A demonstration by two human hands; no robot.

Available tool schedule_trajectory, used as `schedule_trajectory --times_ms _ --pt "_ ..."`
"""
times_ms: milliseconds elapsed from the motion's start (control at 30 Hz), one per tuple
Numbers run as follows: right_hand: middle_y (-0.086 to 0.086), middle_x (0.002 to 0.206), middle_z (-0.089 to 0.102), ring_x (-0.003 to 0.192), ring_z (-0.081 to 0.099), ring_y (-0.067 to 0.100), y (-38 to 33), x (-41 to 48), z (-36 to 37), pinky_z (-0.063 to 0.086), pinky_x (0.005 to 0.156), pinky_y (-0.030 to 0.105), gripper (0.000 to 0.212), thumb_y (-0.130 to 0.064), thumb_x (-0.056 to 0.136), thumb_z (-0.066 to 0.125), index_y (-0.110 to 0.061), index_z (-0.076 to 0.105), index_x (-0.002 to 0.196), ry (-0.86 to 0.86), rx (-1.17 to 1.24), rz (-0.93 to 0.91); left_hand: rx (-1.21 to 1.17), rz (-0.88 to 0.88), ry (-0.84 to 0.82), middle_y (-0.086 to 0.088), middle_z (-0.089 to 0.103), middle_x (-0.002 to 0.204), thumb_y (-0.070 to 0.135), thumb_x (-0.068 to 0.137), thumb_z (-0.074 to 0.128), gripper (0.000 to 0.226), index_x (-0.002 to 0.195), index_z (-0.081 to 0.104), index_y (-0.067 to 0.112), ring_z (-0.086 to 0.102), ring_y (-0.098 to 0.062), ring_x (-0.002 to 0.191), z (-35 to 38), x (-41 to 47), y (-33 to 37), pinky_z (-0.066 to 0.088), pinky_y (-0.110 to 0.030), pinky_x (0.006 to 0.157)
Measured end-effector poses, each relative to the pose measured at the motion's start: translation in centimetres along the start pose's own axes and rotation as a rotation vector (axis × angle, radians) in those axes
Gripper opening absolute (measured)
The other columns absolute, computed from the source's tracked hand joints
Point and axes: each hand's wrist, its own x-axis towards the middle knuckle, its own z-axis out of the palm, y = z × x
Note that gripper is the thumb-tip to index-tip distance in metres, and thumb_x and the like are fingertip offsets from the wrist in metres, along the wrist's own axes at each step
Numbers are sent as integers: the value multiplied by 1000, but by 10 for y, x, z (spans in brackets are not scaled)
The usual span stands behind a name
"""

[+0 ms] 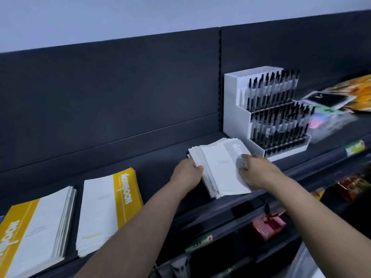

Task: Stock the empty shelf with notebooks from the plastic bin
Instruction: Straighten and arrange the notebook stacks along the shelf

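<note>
Fanned stack of white paper notebooks (218, 169) lies on dark metal shelf (140, 157), long axis front-to-back, skewed. Left hand (186, 173) curls round its left edge; right hand (257, 171) presses flat on top.

Other stock around me
White tiered pen rack (234, 109), blurred coloured packets (325, 115) to its right, a pink box (268, 227) on the shelf below.

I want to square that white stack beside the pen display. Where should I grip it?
Probably grip the white notebook stack by its two long side edges, reaching from the front: it lies flat and fanned, with the pen display close at its right rear.
</note>
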Motion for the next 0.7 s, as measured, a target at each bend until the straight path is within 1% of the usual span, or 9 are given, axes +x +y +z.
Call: schedule_trajectory --times_ms 67,133,167,233,333,500,600,633,700 --pt "11 128 43 113 52 33 0 5 1 44 86 39 33 -30 95 38 -14 44 123 -20 45 -33 -72 -30 -14 -4 57 72 22 93 54 24 75 58 6 54 -22 69 6 2 4 51 -36 71" --pt "9 124 44 111 52 31 -4 8 3 44 85 37 19 -33 94 41 -18 45 105 0 79 -55 -173 -45 -6 -10 68 90 19 91 58 21 92 66 -1 63 -24 81 11 5 5 55 -38 79" --pt "7 124 44 111 52 31 -5 10 4 44 85 36 18 -35 94 43 -19 45 103 12 89 -59 -218 -54 5 -11 70 98 16 91 59 21 99 67 -2 65 -24 88 11 6 6 55 -39 82" --pt "7 126 44 114 50 32 -5 11 5 43 85 36 30 -39 94 45 -17 46 114 31 102 -44 -330 -91 -10 -13 70 107 13 91 62 21 107 66 -1 67 -25 96 12 7 8 56 -39 87" --pt "12 127 47 116 49 35 -3 11 7 42 86 39 43 -43 94 45 -16 40 126 38 117 -5 -454 -148 -38 -14 70 111 9 90 65 24 112 65 -1 67 -28 101 12 10 13 57 -38 85" --pt "13 130 46 116 51 34 0 11 5 43 91 39 43 -38 95 44 -18 38 132 46 194 10 -418 -137 4 -6 68 95 11 87 69 12 98 64 7 64 -20 82 18 14 24 53 -27 66" --pt "13 129 46 115 50 34 2 10 4 45 94 41 38 -30 94 45 -19 40 130 49 254 12 -250 -134 57 -4 61 111 31 69 74 39 100 55 17 60 -22 102 23 18 25 53 -34 84" --pt "12 130 45 115 50 34 1 9 3 45 94 41 38 -26 94 45 -19 40 131 57 280 13 -218 -139 63 -5 59 116 31 67 74 44 104 54 16 59 -24 106 23 18 24 52 -35 87" --pt "12 133 44 119 47 33 0 10 0 43 95 40 42 -18 93 45 -19 39 135 96 321 9 -267 -138 50 -5 61 114 19 77 73 36 108 55 11 61 -21 100 25 19 21 51 -31 82"
